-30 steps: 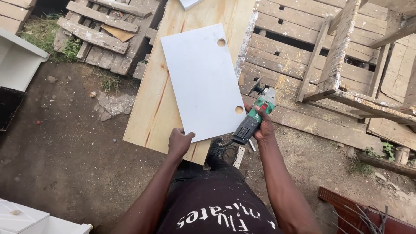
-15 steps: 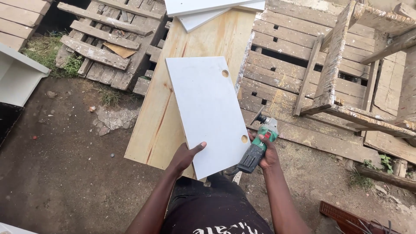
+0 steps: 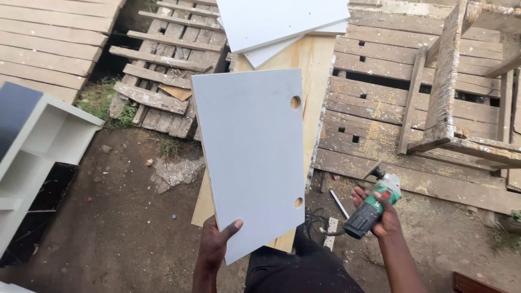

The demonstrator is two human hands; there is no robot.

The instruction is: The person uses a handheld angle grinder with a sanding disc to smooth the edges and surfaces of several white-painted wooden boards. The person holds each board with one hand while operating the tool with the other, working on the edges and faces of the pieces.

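Note:
My left hand (image 3: pixel 216 242) grips the near edge of a pale grey rectangular panel (image 3: pixel 249 157) and holds it raised and tilted above a plywood sheet (image 3: pixel 312 59). The panel has two round holes along its right edge. My right hand (image 3: pixel 379 212) holds a green and black power tool (image 3: pixel 372 206) off to the right of the panel, apart from it, over the dirt ground. A black cord runs from the tool toward my legs.
More white panels (image 3: pixel 277 21) lie at the plywood's far end. Wooden pallets (image 3: pixel 157 76) sit at the upper left and right (image 3: pixel 380 108), with a rough timber frame (image 3: pixel 450 97) on the right one. A white cabinet (image 3: pixel 38 146) stands at the left.
My left hand has taken hold of the grey panel and lifted it off the plywood toward me. My right hand with the tool has moved right, away from the panel.

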